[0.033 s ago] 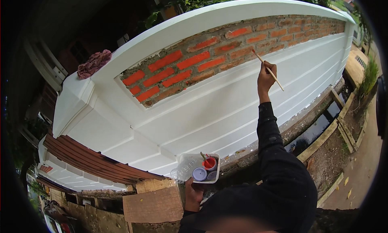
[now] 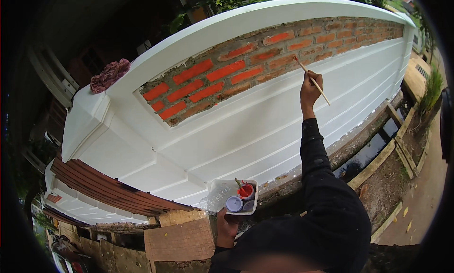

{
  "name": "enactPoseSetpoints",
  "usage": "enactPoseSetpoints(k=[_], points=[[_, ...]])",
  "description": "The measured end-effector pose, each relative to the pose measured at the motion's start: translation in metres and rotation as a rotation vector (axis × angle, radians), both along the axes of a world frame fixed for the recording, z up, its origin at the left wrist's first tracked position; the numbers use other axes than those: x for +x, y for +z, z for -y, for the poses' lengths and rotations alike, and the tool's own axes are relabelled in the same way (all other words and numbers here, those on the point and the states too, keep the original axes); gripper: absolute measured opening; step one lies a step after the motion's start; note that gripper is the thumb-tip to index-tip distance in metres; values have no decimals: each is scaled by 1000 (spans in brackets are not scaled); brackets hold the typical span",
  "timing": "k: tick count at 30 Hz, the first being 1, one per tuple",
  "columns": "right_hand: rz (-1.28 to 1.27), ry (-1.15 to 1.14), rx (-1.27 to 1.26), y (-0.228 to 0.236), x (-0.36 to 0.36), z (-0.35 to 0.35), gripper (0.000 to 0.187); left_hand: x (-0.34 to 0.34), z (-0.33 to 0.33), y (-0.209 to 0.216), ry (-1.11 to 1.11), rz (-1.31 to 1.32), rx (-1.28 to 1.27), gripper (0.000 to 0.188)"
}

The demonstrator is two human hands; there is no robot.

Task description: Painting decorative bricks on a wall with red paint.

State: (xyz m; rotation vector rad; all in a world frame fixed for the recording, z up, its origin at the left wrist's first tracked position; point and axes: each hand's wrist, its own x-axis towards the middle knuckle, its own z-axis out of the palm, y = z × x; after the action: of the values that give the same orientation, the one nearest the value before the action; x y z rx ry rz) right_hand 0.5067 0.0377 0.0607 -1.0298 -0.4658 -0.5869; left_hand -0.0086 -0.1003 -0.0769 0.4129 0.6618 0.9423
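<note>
My right hand (image 2: 310,88) pinches a thin wooden paintbrush (image 2: 319,91), its tip touching a brick in the inset brick panel (image 2: 279,61) of the white wall. Bright orange-red paint covers several bricks (image 2: 226,70) at the panel's left; bricks farther right look duller. Low in front of me, my left hand (image 2: 227,229) grips a clear plastic tub (image 2: 256,197) at its near side. Inside stand an open pot of red paint (image 2: 245,191) with a second brush (image 2: 239,183) leaning in it, and a pot with a pale lilac lid (image 2: 233,204). Another pot beside them is partly hidden.
A crumpled maroon cloth (image 2: 109,75) lies atop the white wall (image 2: 213,136) at its left end. Along the wall's foot runs a ditch with dark water (image 2: 362,154), edged by wooden boards (image 2: 373,164). A brown slab (image 2: 178,240) lies at lower left.
My right hand and the brush have shifted very slightly left along the brick. My left hand and the tub stay in place.
</note>
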Motion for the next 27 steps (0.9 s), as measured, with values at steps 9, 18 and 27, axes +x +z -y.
enactPoseSetpoints(k=[9, 18, 27], points=[[215, 35, -119, -10, -45, -32, 13, 11, -2, 1, -18, -16, 10, 51], [-18, 579, 25, 1, -40, 15, 14, 18, -10, -14, -93, -77, 32, 64], [63, 392, -37, -13, 35, 6, 15, 31, -8, -5, -87, -18, -16, 53]])
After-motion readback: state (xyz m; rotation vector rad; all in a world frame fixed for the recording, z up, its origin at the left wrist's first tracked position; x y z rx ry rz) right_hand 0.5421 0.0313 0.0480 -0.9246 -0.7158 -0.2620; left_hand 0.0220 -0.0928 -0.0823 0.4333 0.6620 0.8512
